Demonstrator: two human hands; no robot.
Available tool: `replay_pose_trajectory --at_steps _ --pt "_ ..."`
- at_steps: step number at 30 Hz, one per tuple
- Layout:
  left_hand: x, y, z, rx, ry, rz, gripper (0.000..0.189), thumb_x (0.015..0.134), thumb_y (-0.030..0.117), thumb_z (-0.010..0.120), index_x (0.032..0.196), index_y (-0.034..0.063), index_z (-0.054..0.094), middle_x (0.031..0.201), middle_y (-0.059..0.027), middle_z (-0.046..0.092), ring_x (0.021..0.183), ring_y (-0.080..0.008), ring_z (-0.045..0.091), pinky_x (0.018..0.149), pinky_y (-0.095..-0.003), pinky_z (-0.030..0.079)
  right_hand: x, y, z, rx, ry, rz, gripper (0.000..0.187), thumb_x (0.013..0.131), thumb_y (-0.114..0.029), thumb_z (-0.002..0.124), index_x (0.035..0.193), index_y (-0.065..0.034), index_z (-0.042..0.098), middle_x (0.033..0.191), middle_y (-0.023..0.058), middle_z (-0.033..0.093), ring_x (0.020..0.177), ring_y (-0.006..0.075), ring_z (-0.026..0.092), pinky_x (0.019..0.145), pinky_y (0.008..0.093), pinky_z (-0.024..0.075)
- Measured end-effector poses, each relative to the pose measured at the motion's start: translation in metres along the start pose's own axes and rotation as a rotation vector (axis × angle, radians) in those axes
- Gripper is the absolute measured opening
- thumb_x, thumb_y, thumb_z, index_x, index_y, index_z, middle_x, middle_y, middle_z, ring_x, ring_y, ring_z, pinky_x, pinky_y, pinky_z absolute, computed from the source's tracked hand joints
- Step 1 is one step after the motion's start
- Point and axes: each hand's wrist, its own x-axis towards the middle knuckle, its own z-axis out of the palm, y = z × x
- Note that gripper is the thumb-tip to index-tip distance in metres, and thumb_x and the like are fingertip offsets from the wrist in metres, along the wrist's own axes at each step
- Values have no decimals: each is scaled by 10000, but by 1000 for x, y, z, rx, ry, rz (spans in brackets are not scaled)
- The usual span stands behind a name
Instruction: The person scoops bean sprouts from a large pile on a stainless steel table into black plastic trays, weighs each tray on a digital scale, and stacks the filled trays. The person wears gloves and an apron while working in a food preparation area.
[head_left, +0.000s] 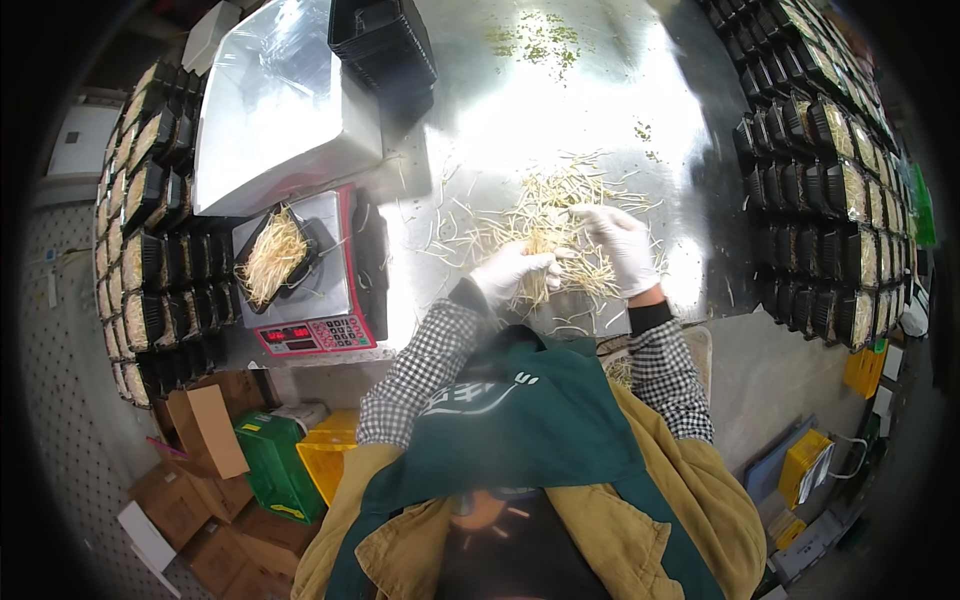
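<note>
My left hand (514, 271), in a white glove, holds a bunch of bean sprouts (534, 289) between thumb and fingers. Beside it, my gloved right hand (619, 244) is over the right part of a loose sprout pile (559, 191) on the metal table. Its fingertips are drawn together at the sprouts; whether they pinch any cannot be made out. To the left, a black plastic tray (304, 232) heaped with sprouts sits tilted on a red-framed digital scale (330, 289) with a lit display.
A white foam box (360, 135) stands behind the scale, with stacked empty black trays (386, 45) beside it. Filled trays are stacked high at the left (150, 262) and right (840, 195). Green scraps (536, 45) dot the table's far part. Cardboard boxes (199, 510) and a green crate (274, 457) lie below left.
</note>
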Motion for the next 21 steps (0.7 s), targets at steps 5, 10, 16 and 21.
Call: replay_pose_trajectory --at_steps 5,10,16,21 --pt "-1 -4 -11 -410 70 60 755 947 504 579 1402 -81 435 1193 -162 624 1068 -274 630 982 -435 505 -35 -33 -104 -585 -438 302 209 916 -223 701 1048 -71 759 902 40 749 768 61 644 727 222 517" --pt "-4 30 22 -817 176 79 953 952 713 278 1458 -92 331 1438 -249 467 1299 -361 497 1106 -485 393 -63 4 -116 -1301 -322 269 254 951 -208 664 1124 -33 727 985 83 754 885 137 696 833 274 537" --pt "-1 22 17 -958 143 137 772 1032 561 281 1411 -105 378 1399 -253 496 1286 -353 502 1100 -474 408 -38 30 -2 -413 -90 -42 583 924 -192 692 1455 -103 468 1311 132 631 1105 205 647 936 308 518" --pt "4 -5 -12 -789 274 279 452 994 232 584 1324 -62 488 1326 -230 563 1271 -351 528 1077 -461 453 -23 29 58 -571 95 -469 426 821 -161 753 1230 -124 639 1270 105 621 1156 254 600 980 366 486"
